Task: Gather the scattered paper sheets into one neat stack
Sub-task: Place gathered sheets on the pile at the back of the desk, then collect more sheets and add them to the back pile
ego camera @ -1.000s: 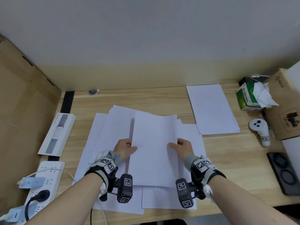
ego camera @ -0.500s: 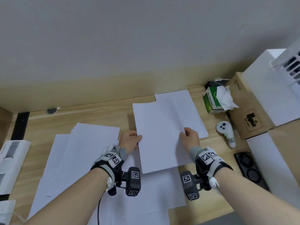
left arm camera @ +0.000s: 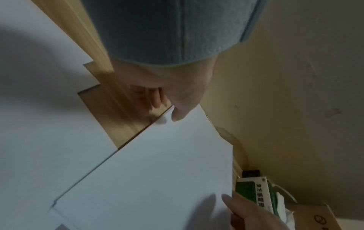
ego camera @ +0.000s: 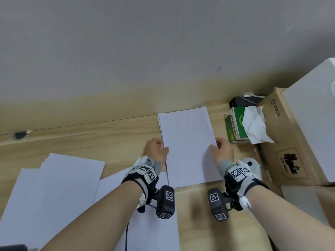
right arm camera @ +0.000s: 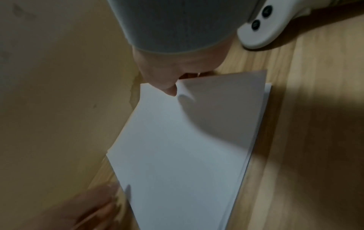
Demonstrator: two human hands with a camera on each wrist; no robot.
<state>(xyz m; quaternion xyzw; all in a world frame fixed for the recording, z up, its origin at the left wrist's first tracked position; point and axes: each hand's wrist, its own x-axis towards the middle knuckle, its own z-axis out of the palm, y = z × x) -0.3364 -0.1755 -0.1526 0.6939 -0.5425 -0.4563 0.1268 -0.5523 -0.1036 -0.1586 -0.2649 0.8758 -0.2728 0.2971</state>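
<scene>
A neat white stack (ego camera: 186,124) lies at the back right of the wooden desk (ego camera: 90,142). On top of it rests one sheet (ego camera: 188,160), held at both long edges. My left hand (ego camera: 156,151) pinches its left edge, thumb on top (left arm camera: 177,112). My right hand (ego camera: 222,151) pinches the right edge, which is lifted slightly off the stack (right arm camera: 263,109). In the wrist views the sheet (left arm camera: 157,171) (right arm camera: 187,140) spans between both hands. Scattered sheets (ego camera: 54,187) overlap loosely on the desk's left and front.
A green tissue box (ego camera: 237,125) stands just right of the stack. Beside it are a brown cardboard box (ego camera: 290,142) and a white box (ego camera: 317,115). A white controller (ego camera: 252,163) (right arm camera: 262,23) lies by my right wrist. The wall runs close behind.
Both hands carried the sheet from the scattered pile on the left, rightward and toward the wall, onto the neat stack. The view has swung right with them.
</scene>
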